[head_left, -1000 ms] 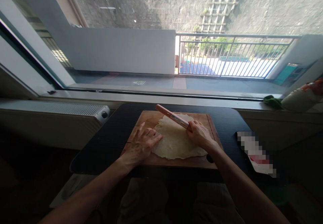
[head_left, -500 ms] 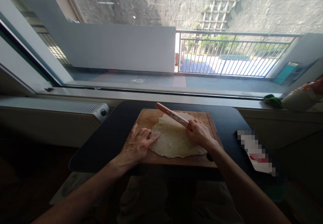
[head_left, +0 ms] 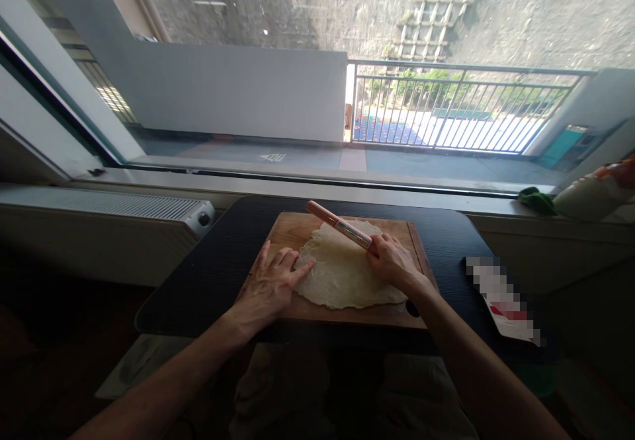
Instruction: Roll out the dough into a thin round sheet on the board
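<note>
A thin, uneven sheet of dough (head_left: 337, 278) lies flat on the wooden board (head_left: 292, 228). My left hand (head_left: 270, 281) rests palm down at the board's left side, fingers spread, its thumb on the dough's left edge. Over the right part of the dough, my right hand (head_left: 394, 261) is closed around one end of a pink rolling pin (head_left: 330, 217). The pin has a silvery printed band and slants up toward the far left across the dough. My right hand hides the near end of the pin.
The board lies on a dark table (head_left: 198, 281) below a wide window. A blurred-out packet (head_left: 503, 301) lies at the table's right. A radiator (head_left: 149, 218) stands at the left; a green cloth-like item (head_left: 536, 198) sits on the sill.
My left hand has shifted very slightly, its fingers a little higher on the board. My right hand and the rolling pin look nearly unchanged; the view has tilted a touch.
</note>
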Tool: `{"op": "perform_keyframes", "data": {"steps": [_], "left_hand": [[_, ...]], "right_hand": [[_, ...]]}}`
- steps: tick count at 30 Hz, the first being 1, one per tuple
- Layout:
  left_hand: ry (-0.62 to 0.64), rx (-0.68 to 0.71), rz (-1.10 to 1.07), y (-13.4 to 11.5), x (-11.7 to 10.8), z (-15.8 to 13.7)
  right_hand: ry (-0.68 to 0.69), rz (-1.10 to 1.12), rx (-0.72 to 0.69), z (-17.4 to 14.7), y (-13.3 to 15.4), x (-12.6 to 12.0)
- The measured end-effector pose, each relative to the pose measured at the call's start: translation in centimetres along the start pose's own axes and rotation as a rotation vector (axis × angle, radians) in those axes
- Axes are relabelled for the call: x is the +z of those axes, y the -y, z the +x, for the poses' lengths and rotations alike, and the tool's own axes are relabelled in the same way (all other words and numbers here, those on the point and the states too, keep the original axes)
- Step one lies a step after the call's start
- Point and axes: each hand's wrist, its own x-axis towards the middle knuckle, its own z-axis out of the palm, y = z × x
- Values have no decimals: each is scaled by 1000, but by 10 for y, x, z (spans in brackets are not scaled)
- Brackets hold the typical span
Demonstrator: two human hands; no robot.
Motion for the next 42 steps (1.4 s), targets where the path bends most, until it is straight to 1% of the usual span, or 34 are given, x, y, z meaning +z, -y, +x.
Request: {"op": "perform_keyframes", "data": {"steps": [4, 8, 13, 18, 23, 26, 29, 31, 34, 39, 42], "left_hand": [[12, 14, 17, -1, -4, 5], [-11, -18, 29, -10, -13, 13], [51, 26, 51, -17, -19, 10], [46, -15, 61, -15, -12, 2], [42, -67, 16, -16, -8, 0], [16, -71, -4, -16, -9, 1], [-29, -107, 4, -14, -7, 2], [-18, -123, 7, -13, -5, 1], [35, -104, -4, -11, -2, 0], [-20, -132, 28, -11, 1, -3], [10, -123, 17, -12, 2, -5]], "right_hand": [[2, -12, 9, 0, 0, 0], [-14, -8, 7, 0, 0, 0], [-14, -2, 11, 0, 1, -1], [-16, -11, 13, 0, 0, 0], [-18, -6, -4, -1, 0, -1], [-15, -14, 3, -1, 1, 0], [-29, -21, 9, 0, 0, 2], [-37, -18, 4, 0, 0, 2], [-31, -17, -6, -1, 0, 2], [-24, -35, 18, -1, 2, 3], [-27, -31, 10, 0, 0, 3]]}}
